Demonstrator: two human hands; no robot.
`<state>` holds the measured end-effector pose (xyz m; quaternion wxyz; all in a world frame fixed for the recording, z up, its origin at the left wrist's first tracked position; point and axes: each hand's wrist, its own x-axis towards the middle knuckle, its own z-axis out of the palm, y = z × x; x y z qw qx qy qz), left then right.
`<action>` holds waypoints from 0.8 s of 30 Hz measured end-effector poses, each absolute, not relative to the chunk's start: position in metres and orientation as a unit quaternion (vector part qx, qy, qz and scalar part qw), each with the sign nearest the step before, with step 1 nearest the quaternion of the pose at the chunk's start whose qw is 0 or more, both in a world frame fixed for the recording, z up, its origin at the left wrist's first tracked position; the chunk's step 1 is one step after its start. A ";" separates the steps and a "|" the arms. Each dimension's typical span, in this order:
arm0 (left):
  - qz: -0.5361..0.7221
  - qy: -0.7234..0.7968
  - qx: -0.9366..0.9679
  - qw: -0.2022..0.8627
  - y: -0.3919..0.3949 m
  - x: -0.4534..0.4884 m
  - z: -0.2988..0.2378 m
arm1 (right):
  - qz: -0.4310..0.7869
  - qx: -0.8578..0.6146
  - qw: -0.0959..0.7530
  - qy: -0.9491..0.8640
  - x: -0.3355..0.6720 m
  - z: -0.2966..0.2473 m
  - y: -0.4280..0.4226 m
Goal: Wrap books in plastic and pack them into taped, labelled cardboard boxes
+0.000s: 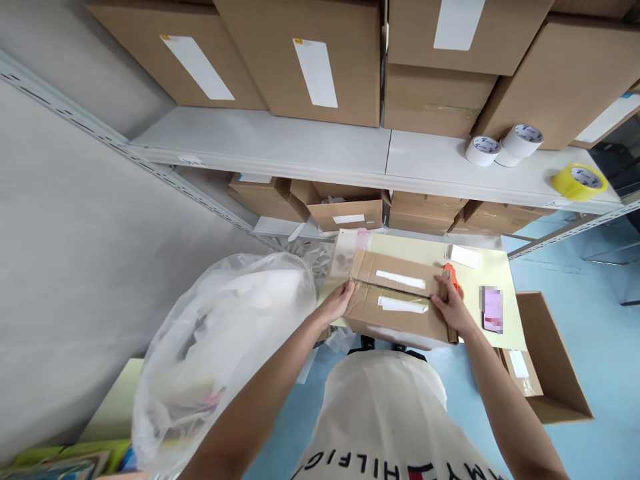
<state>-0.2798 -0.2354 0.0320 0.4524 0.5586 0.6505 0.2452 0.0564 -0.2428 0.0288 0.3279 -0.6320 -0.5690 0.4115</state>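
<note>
A brown cardboard box (pixel 367 298) lies at the front of a pale yellow table (pixel 505 283), its two top flaps folded in so that they meet along a middle seam. White label strips are stuck on both flaps. My left hand (pixel 336 303) grips the box's left end at the seam. On the right end, my right hand (pixel 454 308) is closed round the edge, fingers over the top near the seam. An orange tape dispenser (pixel 451 272) sits just behind my right hand, partly hidden by it.
A phone (pixel 493 310) and a white paper slip (pixel 465 256) lie on the table's right side. Left stands a large clear plastic bag (pixel 225 333). An open carton (pixel 557 373) is on the floor at right. Tape rolls (pixel 523 141) and boxes (pixel 330 67) fill the shelf (pixel 300 137) ahead.
</note>
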 end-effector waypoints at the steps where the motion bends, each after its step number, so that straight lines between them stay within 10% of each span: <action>1: 0.235 0.650 0.558 0.458 -0.241 -0.279 0.028 | 0.404 -0.637 0.325 -0.571 0.055 0.023 -0.250; 24: 0.019 0.530 0.827 0.186 -0.250 -0.247 0.029 | 0.378 -0.629 0.378 -0.564 0.089 -0.013 -0.234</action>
